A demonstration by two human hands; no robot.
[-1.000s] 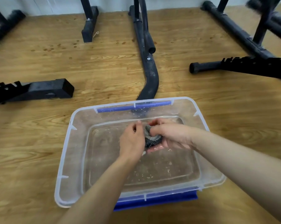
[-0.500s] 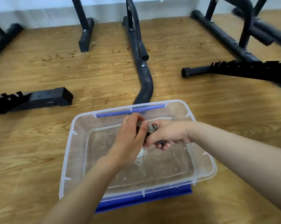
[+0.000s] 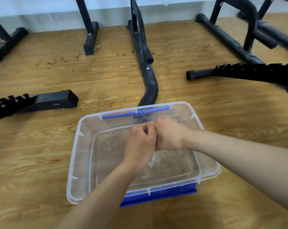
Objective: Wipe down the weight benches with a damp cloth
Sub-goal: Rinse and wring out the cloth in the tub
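A clear plastic tub [image 3: 77, 156] with blue handles sits on the wooden floor and holds shallow water. Above its far half my left hand [image 3: 140, 144] and my right hand [image 3: 168, 135] are pressed together as fists, both gripping a dark cloth. Only a thin dark sliver of the cloth [image 3: 146, 130] shows between the left fingers; the rest is hidden inside the fists. Water drips down under the hands onto the tub's bottom.
Black bench frames stand around the tub: a curved tube [image 3: 149, 86] just behind it, a notched bar [image 3: 34, 103] at left, another notched bar [image 3: 255, 71] at right. More legs [image 3: 90, 40] stand along the pale wall. Rusty spots mark the floor.
Both hands have risen out of the water and closed tight around the cloth, which showed plainly before and is almost hidden now. The view has tilted up a little.
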